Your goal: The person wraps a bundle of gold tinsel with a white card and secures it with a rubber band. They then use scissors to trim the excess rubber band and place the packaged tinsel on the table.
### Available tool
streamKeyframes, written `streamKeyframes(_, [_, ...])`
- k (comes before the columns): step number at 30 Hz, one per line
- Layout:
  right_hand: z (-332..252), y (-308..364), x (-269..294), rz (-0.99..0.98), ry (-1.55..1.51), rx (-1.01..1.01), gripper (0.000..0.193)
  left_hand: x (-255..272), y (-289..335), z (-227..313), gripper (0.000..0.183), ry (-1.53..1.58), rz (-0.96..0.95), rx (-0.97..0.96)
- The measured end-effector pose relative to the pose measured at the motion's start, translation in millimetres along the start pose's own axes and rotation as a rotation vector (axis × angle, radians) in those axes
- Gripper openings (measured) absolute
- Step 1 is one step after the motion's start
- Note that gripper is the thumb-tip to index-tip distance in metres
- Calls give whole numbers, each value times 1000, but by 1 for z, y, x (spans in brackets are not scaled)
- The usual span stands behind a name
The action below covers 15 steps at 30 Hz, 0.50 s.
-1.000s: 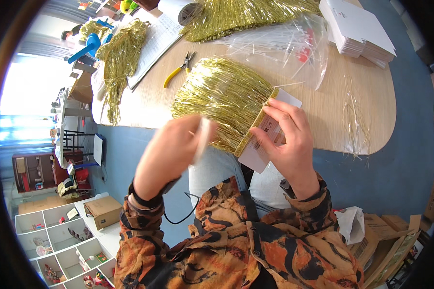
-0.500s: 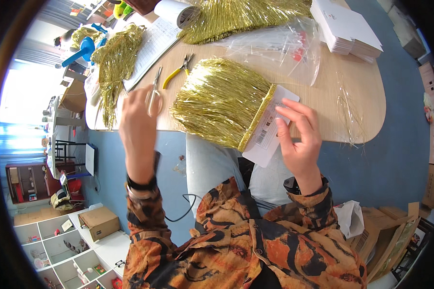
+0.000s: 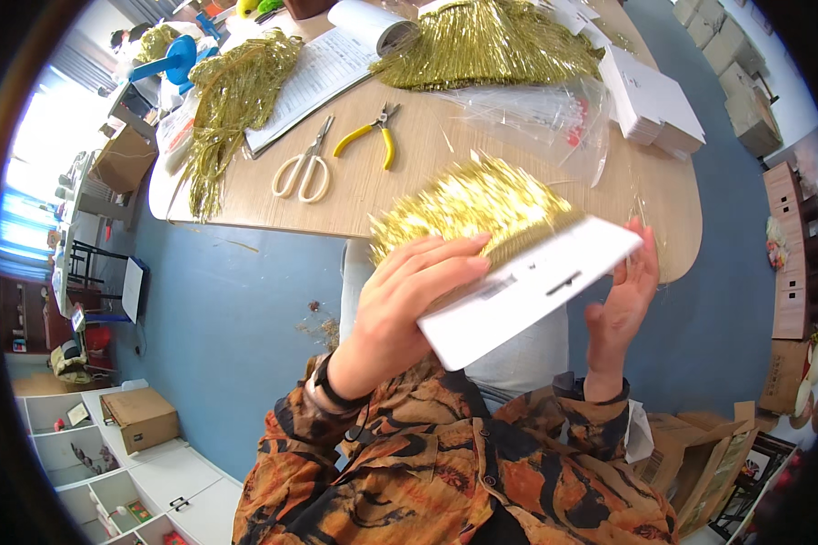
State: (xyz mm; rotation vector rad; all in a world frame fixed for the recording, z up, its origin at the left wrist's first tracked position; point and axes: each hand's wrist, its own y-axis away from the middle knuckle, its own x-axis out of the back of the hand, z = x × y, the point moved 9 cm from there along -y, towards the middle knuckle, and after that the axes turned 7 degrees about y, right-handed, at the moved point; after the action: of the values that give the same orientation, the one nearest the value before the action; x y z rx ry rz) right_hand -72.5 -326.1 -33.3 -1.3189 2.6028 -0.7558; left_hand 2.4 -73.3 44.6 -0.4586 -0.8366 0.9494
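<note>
A gold tinsel fringe [image 3: 482, 204] fixed to a white card [image 3: 527, 300] is held tilted above my lap, at the table's near edge. My left hand [image 3: 409, 291] is closed on it, fingers lying over the card's left end and the tinsel beside it. At the card's right end is my right hand [image 3: 623, 295], its fingers stretched out and apart. Those fingertips come up to the card's corner; whether they touch it I cannot tell. Cream-handled scissors [image 3: 302, 173] and yellow-handled pliers [image 3: 373, 136] rest on the table to the left.
Bundles of gold tinsel [image 3: 245, 100] and a larger fringe [image 3: 491, 45] lie on the table [image 3: 236, 204]. A printed sheet [image 3: 309, 86], a clear plastic bag [image 3: 554, 118] and a stack of white cards [image 3: 650, 104] are there too. A cardboard box [image 3: 141, 418] sits lower left.
My left hand has moved right from near the scissors and taken hold of the card and fringe. The card has been raised and turned. My right hand has shifted right, its fingers opening out.
</note>
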Motion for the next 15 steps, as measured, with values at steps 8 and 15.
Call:
streamKeyframes(8, [-63,15,-63,-615,-330,-207,79,11,24,-2,50,480,-115,398])
streamKeyframes(15, [-43,14,-83,-326,-381,-382,46,-1,41,-48,48,824,139,658])
